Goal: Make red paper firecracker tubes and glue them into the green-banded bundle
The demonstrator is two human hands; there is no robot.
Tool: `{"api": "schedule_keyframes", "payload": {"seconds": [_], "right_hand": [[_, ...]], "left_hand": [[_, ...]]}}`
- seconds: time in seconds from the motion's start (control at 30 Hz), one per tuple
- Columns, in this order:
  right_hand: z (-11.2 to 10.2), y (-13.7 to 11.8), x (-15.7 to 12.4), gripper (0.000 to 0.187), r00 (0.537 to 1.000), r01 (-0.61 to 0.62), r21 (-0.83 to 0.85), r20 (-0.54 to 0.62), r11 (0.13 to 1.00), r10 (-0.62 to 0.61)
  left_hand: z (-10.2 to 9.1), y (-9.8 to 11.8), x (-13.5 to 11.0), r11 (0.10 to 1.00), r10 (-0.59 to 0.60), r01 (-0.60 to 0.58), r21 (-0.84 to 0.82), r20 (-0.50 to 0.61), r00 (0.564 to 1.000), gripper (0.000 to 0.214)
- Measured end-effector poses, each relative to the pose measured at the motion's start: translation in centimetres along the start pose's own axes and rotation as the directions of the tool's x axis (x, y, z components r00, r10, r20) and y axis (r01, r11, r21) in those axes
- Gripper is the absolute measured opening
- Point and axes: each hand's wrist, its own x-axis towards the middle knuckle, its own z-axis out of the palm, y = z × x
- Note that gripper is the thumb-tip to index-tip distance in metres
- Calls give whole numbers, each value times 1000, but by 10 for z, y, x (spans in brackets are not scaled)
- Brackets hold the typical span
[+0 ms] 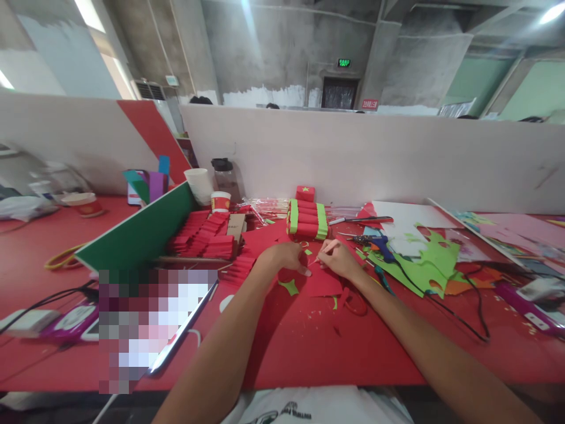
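Observation:
My left hand [288, 257] lies over a red sheet of paper [324, 284], its thumb stretched out onto the sheet and the other fingers partly hidden. Beside it my right hand [339, 259] is closed around a slim, pale pen [329, 249], tip down over the paper. Just beyond both hands lies a bundle of red paper rolls [308, 219] with two light-green bands. Behind the bundle stands a small red box [305, 193] with a yellow star. A light-green paper scrap [289, 287] lies below my left hand.
A pixelated tablet [176, 330] lies at left, near stacked red folded papers [205, 235] and a green board [136, 229]. At right are a blue glue gun [383, 244] with its black cable, cut green paper [435, 253] and a purple power strip [525, 306]. A white partition [397, 159] closes the back.

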Motion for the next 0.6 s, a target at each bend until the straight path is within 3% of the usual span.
{"api": "schedule_keyframes", "payload": {"seconds": [0.3, 0.6], "right_hand": [[2, 7, 1, 14, 999, -42, 49, 9, 998, 41], [2, 9, 2, 13, 1000, -6, 39, -1, 999, 6]], "left_hand": [[0, 1, -1, 1000, 3, -3, 2, -5, 1000, 56], [0, 0, 0, 1000, 20, -20, -3, -3, 1000, 55]]}}
